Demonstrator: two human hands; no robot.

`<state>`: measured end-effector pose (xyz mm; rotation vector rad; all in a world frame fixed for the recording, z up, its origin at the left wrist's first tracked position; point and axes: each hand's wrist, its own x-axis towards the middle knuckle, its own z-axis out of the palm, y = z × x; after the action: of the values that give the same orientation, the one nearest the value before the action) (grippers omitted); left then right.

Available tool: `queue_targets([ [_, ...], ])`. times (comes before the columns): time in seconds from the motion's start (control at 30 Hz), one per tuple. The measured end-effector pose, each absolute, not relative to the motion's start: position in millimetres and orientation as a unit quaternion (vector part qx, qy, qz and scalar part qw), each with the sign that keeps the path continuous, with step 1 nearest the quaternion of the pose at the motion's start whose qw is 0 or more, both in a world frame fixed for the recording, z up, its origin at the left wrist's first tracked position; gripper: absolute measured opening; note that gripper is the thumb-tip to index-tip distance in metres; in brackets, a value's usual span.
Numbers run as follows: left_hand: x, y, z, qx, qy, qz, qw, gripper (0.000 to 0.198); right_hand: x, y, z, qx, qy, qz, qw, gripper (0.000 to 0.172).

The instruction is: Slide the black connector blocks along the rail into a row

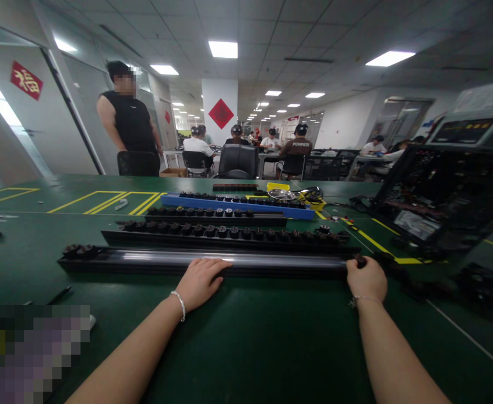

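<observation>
The green surface (pixel 246 342) carries long rails lying side by side, 2 black rails (pixel 212 234) and 1 blue rail (pixel 238 203) farther back. The nearest black rail (pixel 271 260) lies crosswise just in front of the person. The left hand (pixel 199 281) rests open and flat on its middle, fingers over the near edge, while the right hand (pixel 366 279) is curled closed around its right end.

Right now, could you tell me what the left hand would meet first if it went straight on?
The left hand touches the nearest black rail, so that comes first. Beyond it probably lies the second rail of small black parts, though depth is unclear.
</observation>
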<state>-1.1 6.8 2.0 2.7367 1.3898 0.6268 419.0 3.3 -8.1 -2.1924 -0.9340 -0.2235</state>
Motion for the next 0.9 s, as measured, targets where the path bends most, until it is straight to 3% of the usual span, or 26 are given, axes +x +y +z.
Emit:
queue_targets([
  [0.37, -1.3, 6.4, 3.1, 0.873, 0.444, 0.2, 0.008, 0.043, 432.7, 4.3, -3.7, -0.866, -0.284, 0.018, 0.412, 0.049],
  [0.9, -2.1, 6.3, 2.9, 0.874, 0.442, 0.2, 0.01, 0.043, 448.4, 9.2, -9.6, -0.847, -0.23, 0.022, 0.479, 0.044],
])
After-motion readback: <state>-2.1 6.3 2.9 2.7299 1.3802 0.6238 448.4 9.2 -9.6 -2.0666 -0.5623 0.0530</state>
